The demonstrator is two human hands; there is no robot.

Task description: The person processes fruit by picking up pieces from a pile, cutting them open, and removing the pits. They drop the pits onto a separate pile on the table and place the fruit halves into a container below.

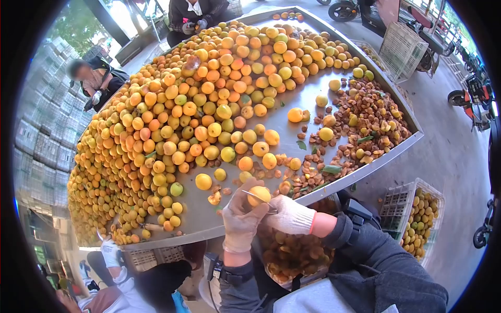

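Note:
My left hand [241,216], in a pale work glove, grips a yellow-orange apricot [259,194] just over the table's near edge. My gloved right hand [293,215] is closed around a small knife [271,209], whose thin blade lies across the fruit. Beyond my hands, whole apricots [203,181] and brown pits [306,179] lie on the metal table [203,219]. Beneath the edge, between my arms, a container holds split apricot pieces [297,255].
A large heap of apricots [209,88] covers much of the table, with a pile of pits [365,125] at the right corner. A crate [394,208] of apricots stands at right. Co-workers sit around: one person [195,13] opposite, another [102,78] left, a gloved hand [110,253] lower left.

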